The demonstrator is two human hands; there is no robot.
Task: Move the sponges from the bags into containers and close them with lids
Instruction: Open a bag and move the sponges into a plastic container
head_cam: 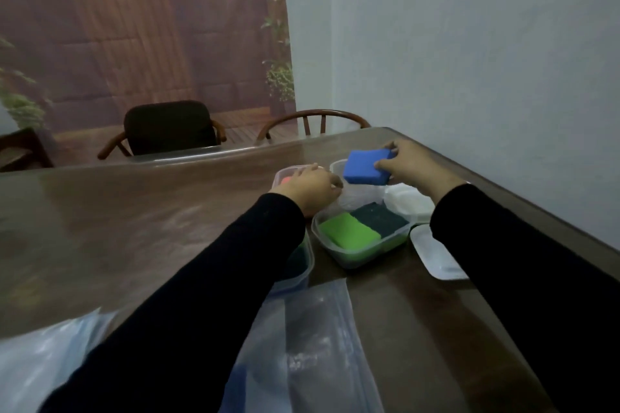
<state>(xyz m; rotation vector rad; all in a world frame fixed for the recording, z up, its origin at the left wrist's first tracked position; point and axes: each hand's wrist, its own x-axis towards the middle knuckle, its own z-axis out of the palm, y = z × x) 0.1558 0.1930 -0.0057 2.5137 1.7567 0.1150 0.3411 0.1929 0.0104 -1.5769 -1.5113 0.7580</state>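
Pinched by its right edge in our right hand, the blue sponge hangs tilted over the empty tub.

Thumb sits on the near corner and fingers curl over the far one, so the sponge is held, not resting; our left hand lies on the far tub with the pink sponge, fingers loosely bent, though we cannot tell whether it grips the rim or only steadies it; to seat the sponge well we should level it, line its long side with the tub wall, lower it flat, then let go only once it touches bottom; the green sponge and a dark sponge already fill the near tub; a lid waits just beside it; bags lie near us.
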